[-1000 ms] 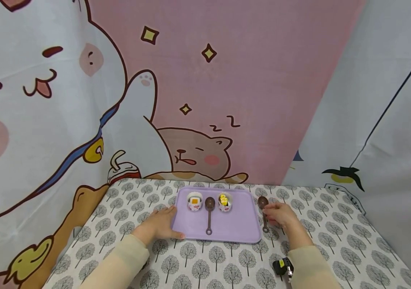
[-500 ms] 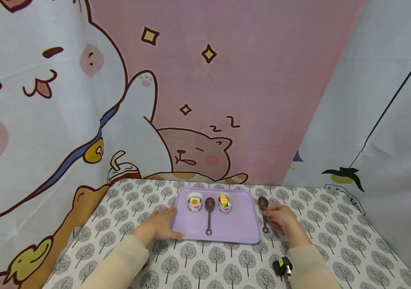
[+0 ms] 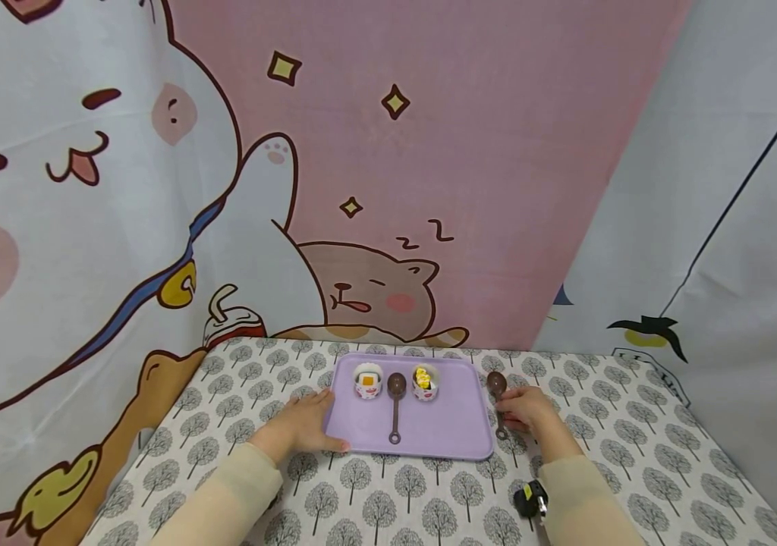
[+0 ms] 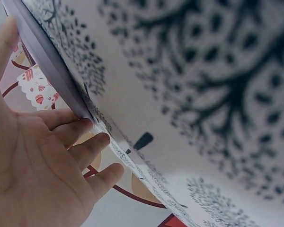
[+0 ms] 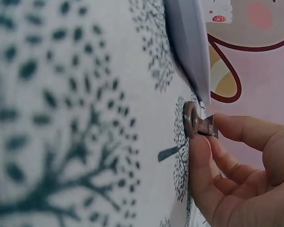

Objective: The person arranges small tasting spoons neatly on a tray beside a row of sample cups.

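My left hand (image 3: pixel 303 423) rests at the left edge of a lilac tray (image 3: pixel 446 432), fingers extended. In the left wrist view, its fingertips (image 4: pixel 80 125) touch the tray's rim. Just right of the tray, a brown spoon (image 3: pixel 496 381) lies lengthwise on the cloth, bowl pointing away. My right hand (image 3: pixel 528 409) pinches its handle, thumb and fingers on either side; the ringed handle end (image 5: pixel 191 120) shows in the right wrist view. On the tray lies a second brown spoon (image 3: pixel 397 385), between a paper cup with an orange square (image 3: pixel 367 390) and a paper cup with yellow topping (image 3: pixel 426 393).
A white cloth (image 3: pixel 361 497) printed with grey trees covers the table. The black wrist device (image 3: pixel 530 499) sits by the right sleeve. Behind the table hangs a pink and white cartoon curtain (image 3: pixel 498 189).
My right hand has shifted very slightly down along the spoon's handle, and its sleeve a little to the left. The left hand, tray, cups and spoons have stayed in place.
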The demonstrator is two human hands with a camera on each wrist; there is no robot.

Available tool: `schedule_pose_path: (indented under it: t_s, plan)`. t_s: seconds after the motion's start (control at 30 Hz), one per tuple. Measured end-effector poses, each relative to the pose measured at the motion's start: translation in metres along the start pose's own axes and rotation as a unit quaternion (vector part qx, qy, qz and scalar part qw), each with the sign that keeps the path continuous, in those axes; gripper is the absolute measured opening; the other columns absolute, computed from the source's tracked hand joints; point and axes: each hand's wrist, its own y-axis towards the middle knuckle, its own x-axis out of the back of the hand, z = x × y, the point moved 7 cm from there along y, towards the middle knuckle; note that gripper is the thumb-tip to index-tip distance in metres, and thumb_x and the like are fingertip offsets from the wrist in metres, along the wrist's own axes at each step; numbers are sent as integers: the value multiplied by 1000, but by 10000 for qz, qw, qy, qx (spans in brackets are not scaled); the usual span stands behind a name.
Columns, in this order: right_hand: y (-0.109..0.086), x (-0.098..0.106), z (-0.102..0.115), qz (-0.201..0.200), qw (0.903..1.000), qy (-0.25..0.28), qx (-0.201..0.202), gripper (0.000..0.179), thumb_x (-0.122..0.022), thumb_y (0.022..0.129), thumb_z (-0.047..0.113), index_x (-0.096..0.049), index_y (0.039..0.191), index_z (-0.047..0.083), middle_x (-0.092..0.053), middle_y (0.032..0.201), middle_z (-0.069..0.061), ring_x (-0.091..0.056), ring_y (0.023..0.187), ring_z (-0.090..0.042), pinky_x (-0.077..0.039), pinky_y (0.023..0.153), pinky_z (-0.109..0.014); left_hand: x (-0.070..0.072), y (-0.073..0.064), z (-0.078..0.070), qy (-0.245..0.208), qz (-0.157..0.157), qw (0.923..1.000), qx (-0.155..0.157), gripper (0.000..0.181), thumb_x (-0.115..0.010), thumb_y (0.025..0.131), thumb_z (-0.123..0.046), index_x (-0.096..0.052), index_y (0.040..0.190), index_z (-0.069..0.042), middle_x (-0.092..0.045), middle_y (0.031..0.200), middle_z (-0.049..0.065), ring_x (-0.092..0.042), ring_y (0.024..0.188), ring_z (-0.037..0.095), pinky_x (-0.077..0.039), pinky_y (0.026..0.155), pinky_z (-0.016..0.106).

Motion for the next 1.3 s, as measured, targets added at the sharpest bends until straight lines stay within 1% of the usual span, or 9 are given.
schedule_pose_path:
  t_s: [0.07,0.23,0.4,0.53,0.87,1.3]
  plan:
    - [1,-1,0,15,10000,-75,3,31,-69,87,-4,-56,114,-11,-55,82,-10,-58,64,-15,-60,62,-28,0,0,1,14,7,10000,13,116,-74,73,-70,-34,153,4,-33,159,19,-31,145,42,-20,118,61]
    - [2,-3,3,52,9996,-213,151,29,-70,84,-7,-56,109,-12,-57,81,-11,-61,62,-14,-60,60,-28,0,0,1,11,4,10000,10,116,-74,72,-70,-34,152,4,-33,159,20,-31,145,42,-20,118,61]
    - [2,-6,5,-31,9987,-449,245,29,-71,80,-10,-57,106,-12,-59,86,-15,-63,61,-15,-60,59,-27,2,-2,1,-16,7,10000,8,116,-75,73,-69,-34,152,5,-33,159,20,-31,145,43,-21,118,61]
    - [2,-6,6,-108,9979,-576,259,28,-71,78,-10,-58,103,-12,-58,86,-15,-63,60,-15,-60,57,-27,2,-3,1,-30,30,10000,19,116,-75,73,-69,-33,153,4,-33,159,20,-31,145,43,-21,118,61]
    - [2,-6,4,-42,9986,-413,341,29,-70,78,-13,-56,103,-13,-57,82,-14,-63,59,-15,-60,57,-27,1,-2,0,33,27,10000,-16,116,-74,73,-70,-34,152,4,-33,159,20,-31,145,42,-21,118,61]
    - [1,-4,4,-90,9984,-479,294,29,-70,79,-13,-56,104,-12,-57,83,-15,-63,59,-16,-60,56,-27,2,-3,-3,30,11,10000,-31,116,-75,73,-69,-34,152,4,-34,158,20,-32,144,42,-22,118,62]
